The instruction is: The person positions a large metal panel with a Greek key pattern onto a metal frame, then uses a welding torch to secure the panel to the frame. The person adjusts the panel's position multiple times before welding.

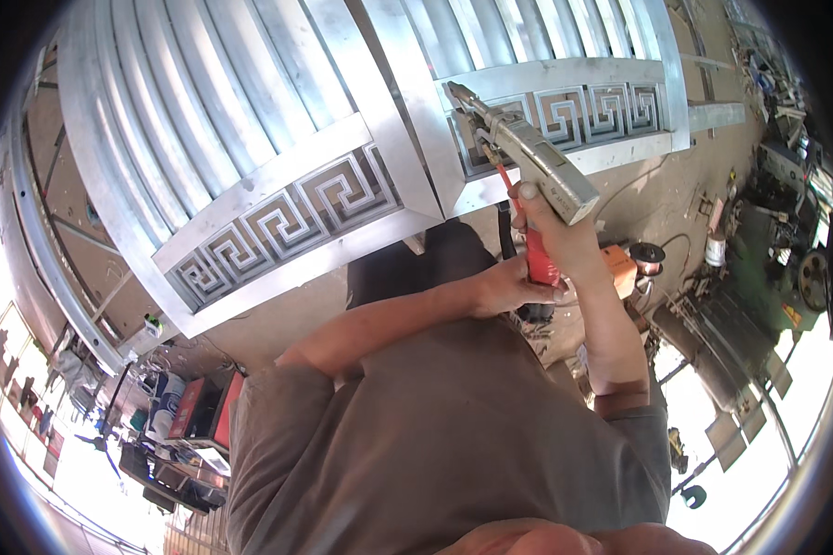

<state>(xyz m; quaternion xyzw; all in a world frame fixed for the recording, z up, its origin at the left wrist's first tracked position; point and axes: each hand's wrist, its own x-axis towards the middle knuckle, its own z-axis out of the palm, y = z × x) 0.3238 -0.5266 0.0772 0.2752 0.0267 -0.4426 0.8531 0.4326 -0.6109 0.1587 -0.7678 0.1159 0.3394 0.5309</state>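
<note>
My right hand (pixel 557 233) is wrapped round a boxy grey metal tool (pixel 553 176) with a narrow, pointed front end. Below its body is a red handle-like part (pixel 540 264), with a thin red strip running forward from it. My left hand (pixel 514 285) closes on the lower end of this red part, close under my right hand. The tool's exact kind is unclear. Its tip lies over the right silver metal gate panel (pixel 574 159), near the corner of the Greek-key fretwork; whether it touches cannot be made out. A matching left gate panel (pixel 278 236) lies beside it.
An orange box-shaped thing (pixel 617 270) and a wire spool (pixel 647 258) are by my right forearm. Machinery (pixel 722 342) and cluttered parts line the right side. A red toolbox-like case (pixel 204 409) stands at the lower left. A long metal beam (pixel 55 264) runs along the left.
</note>
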